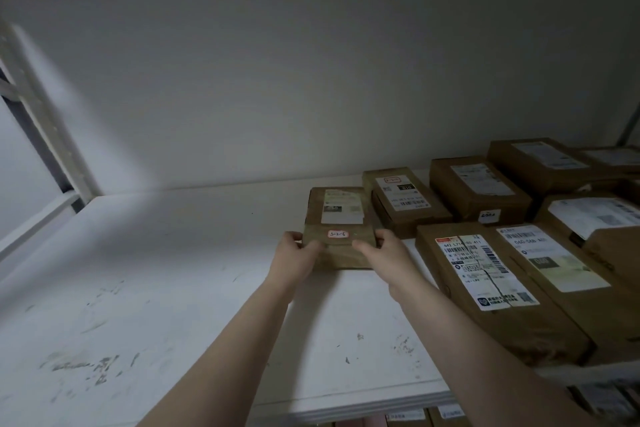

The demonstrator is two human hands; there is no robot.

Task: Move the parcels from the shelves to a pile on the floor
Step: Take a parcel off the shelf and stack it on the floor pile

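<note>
Cardboard parcel (341, 218): From my remote station I see it lying flat on the shelf, small and brown, with a shipping label (343, 206) and a red-edged sticker (337, 234) handwritten "3-2-6" on top. Both hands hold its near end.
Left hand (299, 248): At the parcel's near left corner, with the thumb on the top face and the fingers curled round the side edge, pinching the cardboard.
Right hand (384, 250): At the parcel's near right corner, with the thumb laid on top and the fingers wrapped round the right edge. The fingertips are hidden from me.
White shelf (173, 270): Beneath the parcel, scuffed and scratched, running out to the parcel's left and towards the camera.
Neighbour box (401, 198): Just beside the parcel's right edge and set further back. I cannot tell whether they touch.
Large box (485, 284): Right of the parcel and nearer the camera, with a long white label torn down its middle.
Other boxes (479, 189): Further right of the parcel, packed side by side.
Back panel (311, 80): Behind the parcel, plain and pale.
Upright post (45, 125): Well to the parcel's left, perforated.
</note>
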